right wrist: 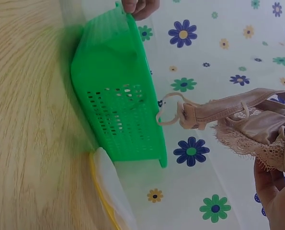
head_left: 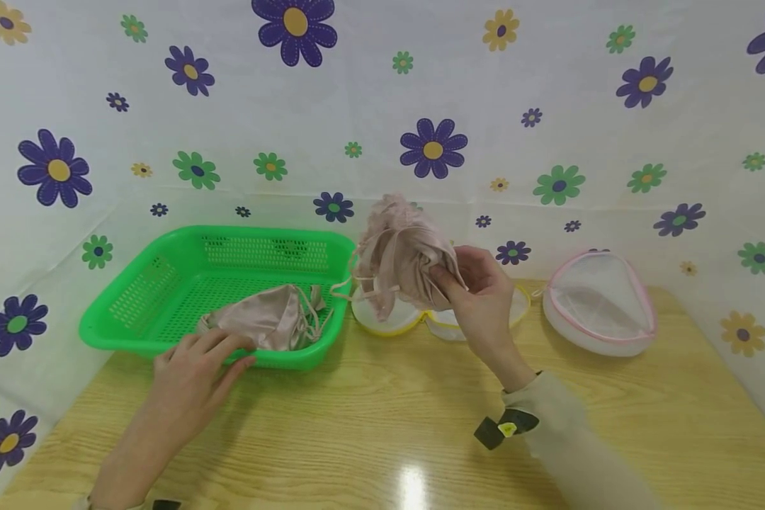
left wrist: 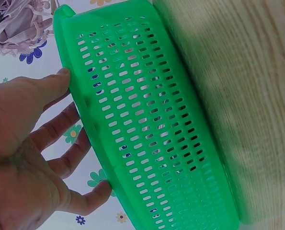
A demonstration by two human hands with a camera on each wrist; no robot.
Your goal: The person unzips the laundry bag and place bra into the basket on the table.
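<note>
My right hand point(head_left: 484, 304) pinches a bunched pinkish-beige satin bra point(head_left: 408, 255) with lace trim, thumb in front. It is held up to the right of the green basket point(head_left: 341, 276), with its straps dangling toward the rim. In the right wrist view the lace edge and a strap point(right wrist: 219, 110) show clearly. My left hand point(head_left: 191, 375) rests at the basket's front rim, fingers slightly bent and reaching over it, thumb on the near side. Just past those fingers, a second satin garment point(head_left: 268, 315) with thin straps lies inside the basket.
Behind my right hand, a white mesh bag with yellow edging point(head_left: 385, 326) lies on the wooden table point(head_left: 370, 425). A rounded white mesh pouch with pink edging point(head_left: 612, 333) sits farther right. A flowered white sheet point(head_left: 382, 92) hangs behind the table.
</note>
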